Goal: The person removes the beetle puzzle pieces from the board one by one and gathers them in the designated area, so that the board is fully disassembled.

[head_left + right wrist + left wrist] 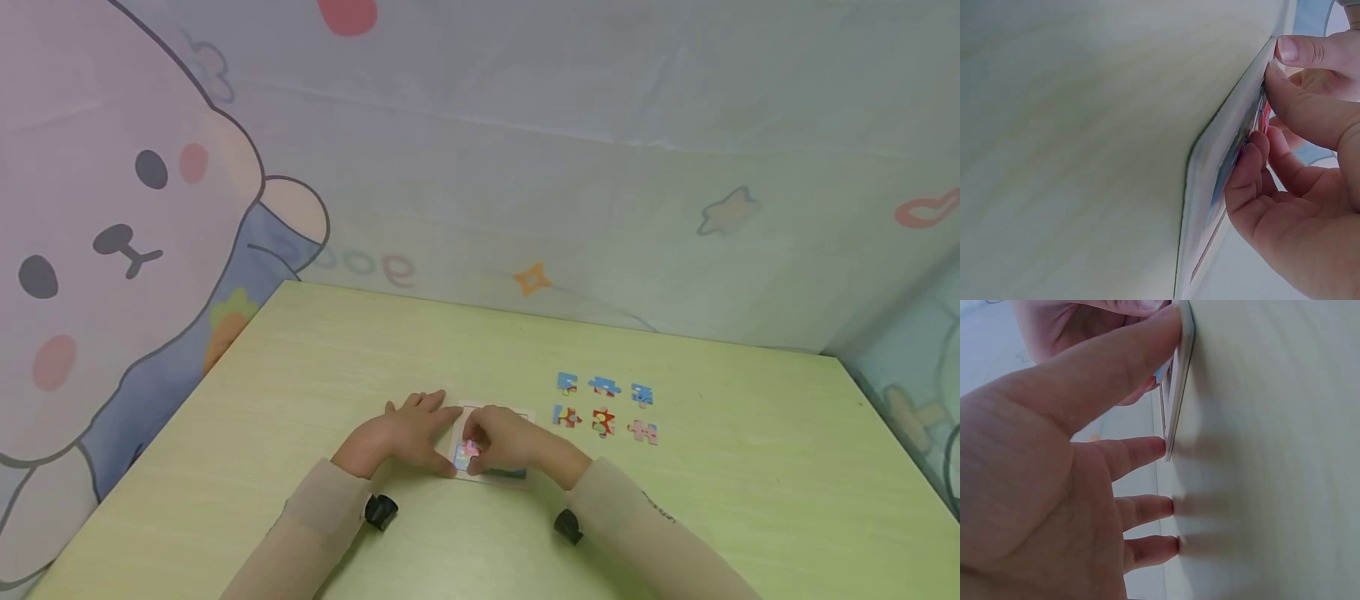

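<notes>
A thin puzzle tray [495, 482] with a pale border lies flat on the table. My left hand [412, 432] spreads along its left side, thumb and index fingertip at the edge; the left wrist view shows the other fingertips down on the tabletop. Over the tray, the curled fingers of my right hand [512, 440] pinch a pink-and-blue jigsaw piece [469, 450] at the tray's left part. In the right wrist view, the thumb reaches close to the tray border [1200, 162] and the curled fingers partly hide the piece. Part of a dark blue-green picture shows below the right hand.
Several loose jigsaw pieces, among them a blue one [604, 386] and a pink one [643, 431], lie in two rows right of the tray. A cartoon-printed cloth [480, 167] hangs behind the light wooden table [750, 483].
</notes>
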A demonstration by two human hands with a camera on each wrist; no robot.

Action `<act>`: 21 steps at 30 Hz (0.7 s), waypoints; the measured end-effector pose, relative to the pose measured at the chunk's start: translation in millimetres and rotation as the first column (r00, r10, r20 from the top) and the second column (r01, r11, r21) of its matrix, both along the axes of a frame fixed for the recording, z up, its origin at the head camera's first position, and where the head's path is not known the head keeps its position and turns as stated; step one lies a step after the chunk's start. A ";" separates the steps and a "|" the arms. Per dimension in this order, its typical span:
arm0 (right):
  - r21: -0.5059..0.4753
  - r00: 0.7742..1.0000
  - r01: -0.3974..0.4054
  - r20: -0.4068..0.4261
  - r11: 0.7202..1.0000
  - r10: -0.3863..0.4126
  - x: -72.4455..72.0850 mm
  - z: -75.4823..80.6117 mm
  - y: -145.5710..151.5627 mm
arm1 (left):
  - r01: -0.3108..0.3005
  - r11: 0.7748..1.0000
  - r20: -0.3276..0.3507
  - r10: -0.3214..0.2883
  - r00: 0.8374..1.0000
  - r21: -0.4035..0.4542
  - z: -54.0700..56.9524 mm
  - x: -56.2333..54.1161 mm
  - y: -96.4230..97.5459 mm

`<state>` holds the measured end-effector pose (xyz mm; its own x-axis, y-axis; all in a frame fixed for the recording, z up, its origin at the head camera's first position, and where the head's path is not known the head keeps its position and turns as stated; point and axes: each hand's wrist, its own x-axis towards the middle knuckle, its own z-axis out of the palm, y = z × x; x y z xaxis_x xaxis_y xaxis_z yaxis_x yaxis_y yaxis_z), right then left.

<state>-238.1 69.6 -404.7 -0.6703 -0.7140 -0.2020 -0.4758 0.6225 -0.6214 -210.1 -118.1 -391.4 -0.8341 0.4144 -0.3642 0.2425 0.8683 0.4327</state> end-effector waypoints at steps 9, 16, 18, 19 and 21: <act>-0.050 1.000 0.004 0.026 0.999 -0.003 1.2 -1.3 2.4 | -0.004 1.000 0.002 0.004 1.000 -0.011 -0.1 -0.4 0.7; -0.064 1.000 -0.026 -0.015 0.998 0.025 1.3 0.4 3.6 | -0.009 1.000 0.006 0.009 1.000 -0.003 1.0 0.3 0.5; -0.075 0.999 -0.041 -0.030 0.996 0.039 0.8 0.7 4.4 | -0.010 1.000 0.005 0.010 1.000 -0.001 1.8 0.6 0.5; -0.080 0.999 -0.044 -0.032 0.996 0.041 0.6 1.1 4.9 | -0.009 1.000 0.005 0.009 1.000 -0.001 2.1 0.8 0.4; -0.089 0.998 -0.049 -0.034 0.995 0.046 0.0 1.6 5.7 | -0.008 1.000 0.001 0.008 1.000 -0.003 2.6 0.8 0.4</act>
<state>-238.2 75.3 -403.1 -0.6404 -0.7593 -0.1153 -0.5236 0.5415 -0.6577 -209.3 -117.7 -388.8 -0.8370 0.4067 -0.3661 0.2354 0.8716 0.4301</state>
